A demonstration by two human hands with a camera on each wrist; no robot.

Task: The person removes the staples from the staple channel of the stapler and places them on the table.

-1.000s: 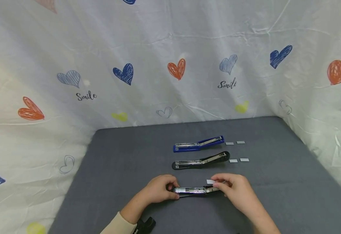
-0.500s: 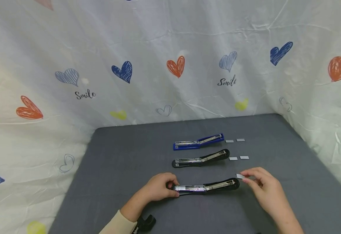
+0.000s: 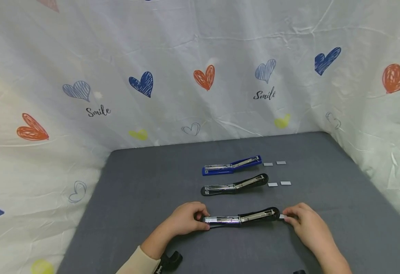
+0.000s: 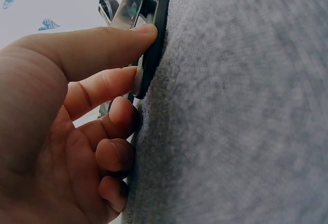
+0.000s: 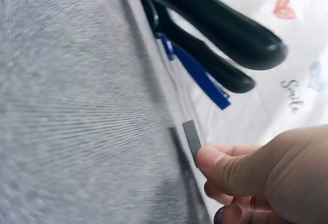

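The nearest black stapler (image 3: pixel 260 216) lies opened flat, its metal channel facing up and its right half angled upward. My left hand (image 3: pixel 188 220) pinches its left end; in the left wrist view, the thumb and index finger (image 4: pixel 120 80) hold the end of the base (image 4: pixel 154 55), with the other fingers curled below. Just off the stapler's right end, my right hand (image 3: pixel 308 228) pinches a short strip of staples (image 5: pixel 191 137) between thumb and fingers. The strip's free end points left, low over the cloth in the right wrist view.
Behind lie another opened black stapler (image 3: pixel 234 187) and an opened blue stapler (image 3: pixel 232 166), each with two staple strips to its right, such as one strip (image 3: pixel 285 183) and another strip (image 3: pixel 280 163). A grey cloth (image 3: pixel 152 179) covers the table. A heart-printed curtain (image 3: pixel 172 114) hangs behind.
My right hand has moved right from over the nearest stapler with the staple strip, then slightly lower beside its right end. The left hand has kept its hold.
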